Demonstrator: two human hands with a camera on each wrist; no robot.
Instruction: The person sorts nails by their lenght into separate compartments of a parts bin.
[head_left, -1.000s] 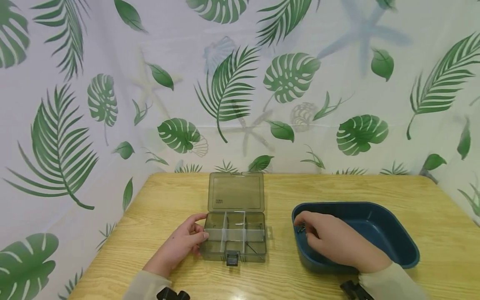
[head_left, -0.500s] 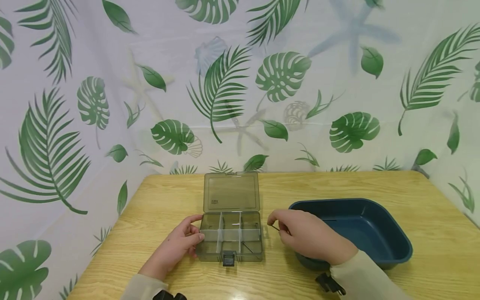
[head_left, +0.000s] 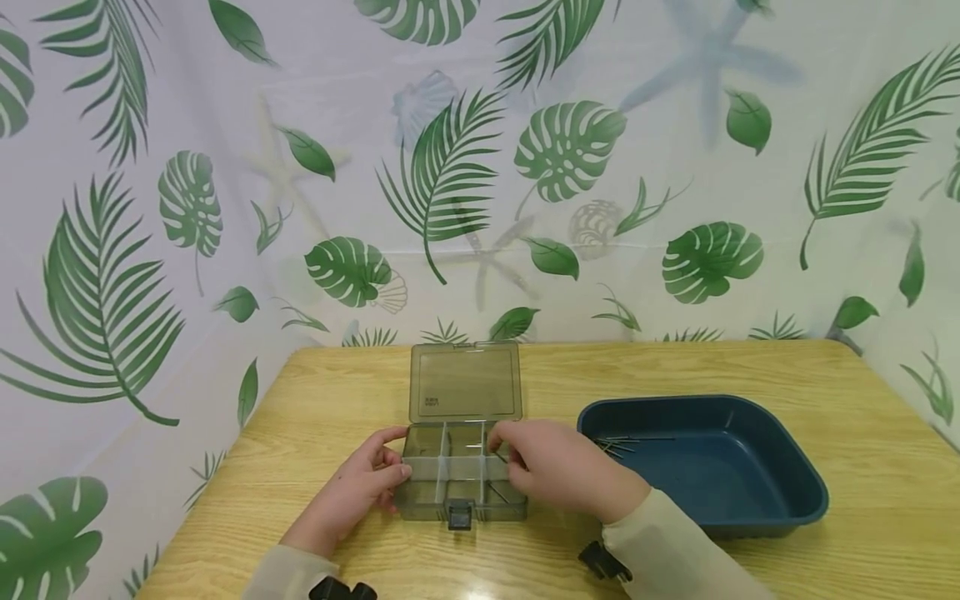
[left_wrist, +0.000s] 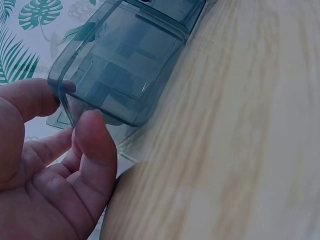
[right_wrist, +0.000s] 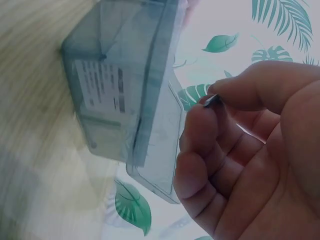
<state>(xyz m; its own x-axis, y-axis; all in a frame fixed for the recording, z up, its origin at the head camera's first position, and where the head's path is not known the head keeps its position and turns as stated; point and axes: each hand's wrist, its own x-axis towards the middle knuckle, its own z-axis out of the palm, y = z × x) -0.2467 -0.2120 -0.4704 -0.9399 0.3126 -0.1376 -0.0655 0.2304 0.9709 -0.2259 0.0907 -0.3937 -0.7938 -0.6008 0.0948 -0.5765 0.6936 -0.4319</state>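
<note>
A smoky clear plastic compartment box stands on the table, its lid tipped back. My left hand grips the box's left side; in the left wrist view its thumb and index finger lie at the box corner. Over the right-hand compartments, my right hand pinches a thin nail, its tip showing between thumb and index finger in the right wrist view. Another nail lies slanted in the front right compartment. Fingers partly cover the back right compartment.
A dark blue bin stands to the right on the wooden table, with several loose nails at its left end. A leaf-patterned cloth hangs behind the table. The upright lid rises at the back of the box.
My right hand has come out of the bin with a nail and moved left to the box's right compartments. The left hand keeps its grip on the box.
</note>
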